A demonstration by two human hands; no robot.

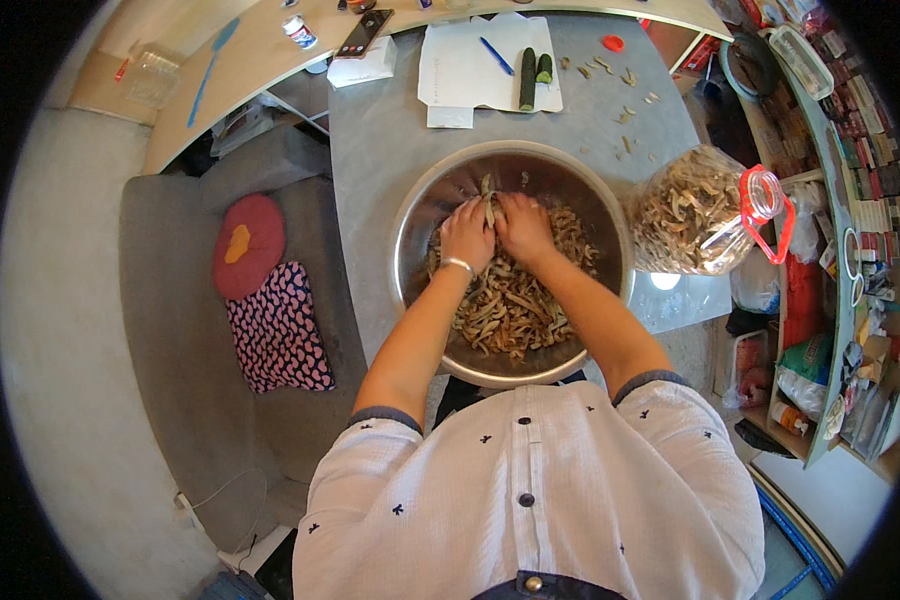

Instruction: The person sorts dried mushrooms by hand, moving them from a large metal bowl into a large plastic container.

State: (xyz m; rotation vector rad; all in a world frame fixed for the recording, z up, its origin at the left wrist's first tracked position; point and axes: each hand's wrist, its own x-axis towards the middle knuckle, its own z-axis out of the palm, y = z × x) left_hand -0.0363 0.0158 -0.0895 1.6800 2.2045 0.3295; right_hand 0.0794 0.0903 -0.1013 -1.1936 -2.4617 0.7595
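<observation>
A wide metal basin (622, 247) overhangs the near edge of the grey table. Many dried, brownish strips (514, 315), perhaps a dried vegetable, lie in it. My left hand (468, 234), with a bangle at the wrist, and my right hand (523, 225) are close together over the strips in the basin's far half. A few pale strips (488, 196) stick up between the two hands; which fingers grip them cannot be told. Right of the basin, a large clear plastic jar (690, 214) with a red handle lies tilted on its side, full of similar strips.
On the grey table (379, 150), two cucumber pieces (527, 79) and a blue pen (496, 56) lie on white card (450, 67). Loose strips and a red cap (613, 43) are scattered at the far right. A phone (365, 34) sits behind; a sofa (180, 300) stands left, crowded shelves (832, 300) right.
</observation>
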